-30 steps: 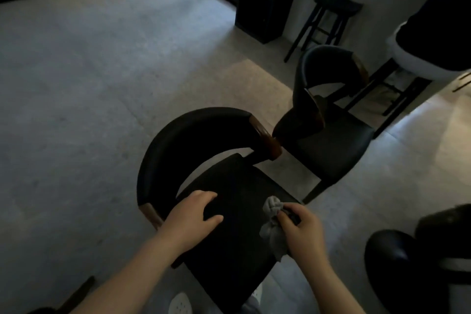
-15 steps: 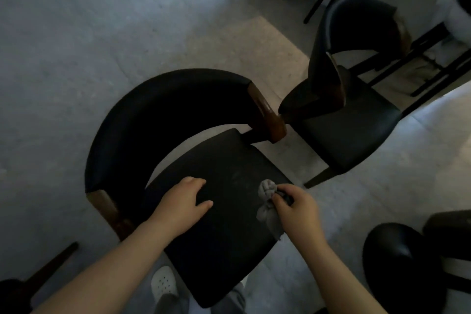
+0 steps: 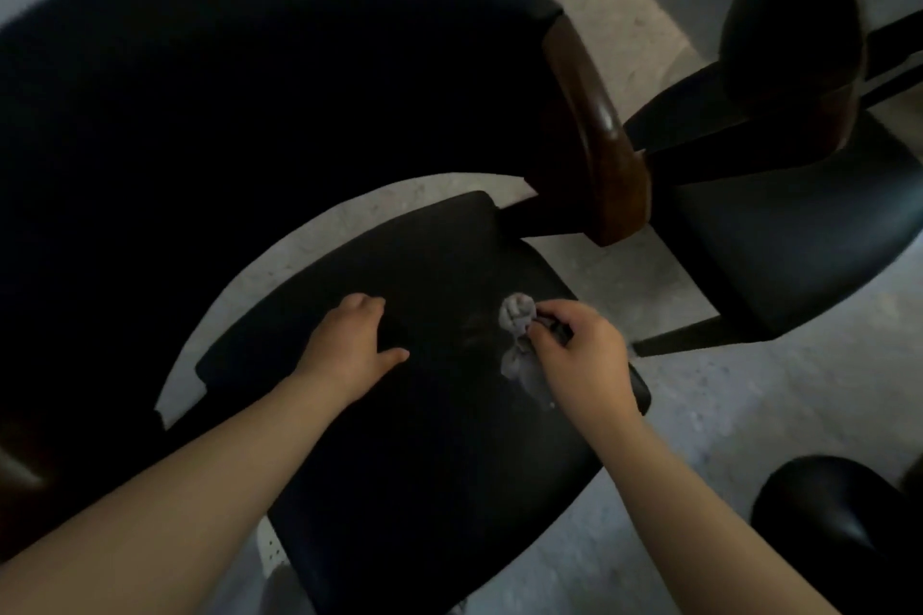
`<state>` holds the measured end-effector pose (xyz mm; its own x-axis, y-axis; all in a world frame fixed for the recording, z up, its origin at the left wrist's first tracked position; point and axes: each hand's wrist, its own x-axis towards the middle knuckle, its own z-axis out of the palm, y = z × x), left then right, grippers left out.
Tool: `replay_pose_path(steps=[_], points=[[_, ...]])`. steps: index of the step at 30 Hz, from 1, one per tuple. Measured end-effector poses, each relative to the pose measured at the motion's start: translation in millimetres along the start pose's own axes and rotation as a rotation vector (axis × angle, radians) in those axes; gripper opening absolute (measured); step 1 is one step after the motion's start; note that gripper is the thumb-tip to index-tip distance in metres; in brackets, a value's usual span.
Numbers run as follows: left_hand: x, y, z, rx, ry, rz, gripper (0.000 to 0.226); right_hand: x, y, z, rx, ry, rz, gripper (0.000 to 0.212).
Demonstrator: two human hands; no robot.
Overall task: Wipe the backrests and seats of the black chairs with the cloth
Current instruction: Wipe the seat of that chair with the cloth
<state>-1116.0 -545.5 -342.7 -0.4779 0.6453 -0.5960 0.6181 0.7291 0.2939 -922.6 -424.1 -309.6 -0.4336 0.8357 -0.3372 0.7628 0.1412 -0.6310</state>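
Two black chairs are in view: the near chair point(image 3: 249, 90) and a second chair point(image 3: 799, 235) to its right. One round black stool point(image 3: 839, 529) is at lower right. One grey cloth point(image 3: 517, 320) lies bunched on the near seat point(image 3: 424, 454), pinched by the right hand point(image 3: 579, 355). The left hand point(image 3: 349, 350) rests there, loose, holding nothing.

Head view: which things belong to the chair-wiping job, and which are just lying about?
Job: cloth, gripped in right hand; left hand resting on near chair's seat; its backrest; second black chair beside it.
Lying about: round black seat at lower right.
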Motion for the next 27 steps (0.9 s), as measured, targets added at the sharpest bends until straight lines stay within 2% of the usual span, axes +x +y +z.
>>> replay_pose_path(steps=[5,10,16,20,23,27], points=[[52.9,-14.6,23.3,-0.037,0.061,0.122,0.091,44.9,16.1,24.2,0.032,0.065,-0.096,0.021],[84.0,-37.9,45.7,0.198,0.132,0.069,0.096,88.0,19.9,47.8,0.043,0.120,-0.152,0.025],[91.6,-54.1,63.5,0.221,0.215,0.092,0.098,149.1,12.9,88.8,-0.072,0.179,-0.269,0.023],[96.3,-56.1,69.4,0.242,0.227,0.083,0.100,193.0,-1.2,105.9,-0.305,0.235,-0.270,0.021],[99.0,-58.3,73.4,0.251,0.225,0.080,0.100,214.3,-2.9,116.8,-0.431,0.172,-0.209,0.029],[100.0,-62.1,78.2,0.229,0.238,0.101,0.099,224.6,3.2,132.6,-0.407,0.099,-0.178,0.034]])
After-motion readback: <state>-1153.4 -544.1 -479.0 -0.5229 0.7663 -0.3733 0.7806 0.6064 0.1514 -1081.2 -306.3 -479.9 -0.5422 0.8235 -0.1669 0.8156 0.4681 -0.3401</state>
